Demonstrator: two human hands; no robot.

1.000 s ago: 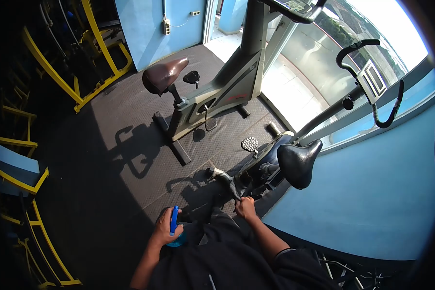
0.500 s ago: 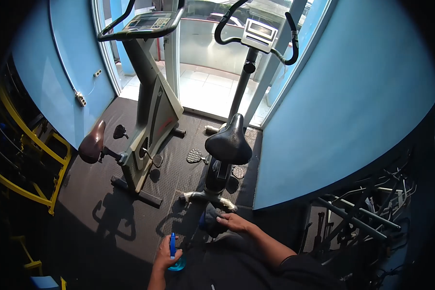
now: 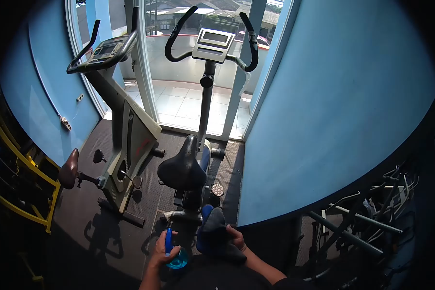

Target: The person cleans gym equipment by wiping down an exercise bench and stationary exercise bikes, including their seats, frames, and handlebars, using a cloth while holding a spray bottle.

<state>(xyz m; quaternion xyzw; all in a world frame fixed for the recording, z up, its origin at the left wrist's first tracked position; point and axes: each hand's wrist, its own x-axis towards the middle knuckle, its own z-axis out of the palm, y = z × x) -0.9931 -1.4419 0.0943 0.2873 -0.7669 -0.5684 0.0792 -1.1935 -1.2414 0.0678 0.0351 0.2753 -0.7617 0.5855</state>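
Holding spray bottle [image 3: 178,259] left, cloth [image 3: 212,237] right

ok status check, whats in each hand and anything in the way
Left fingers around spray bottle. Right fingers gripping blue-and-grey cloth. Black bike saddle ahead, nothing seen blocking it.

Gym, black-saddled exercise bike [image 3: 182,166], brown-saddled exercise bike [image 3: 133,140], yellow equipment frame [image 3: 53,205], dark matting [image 3: 142,193]
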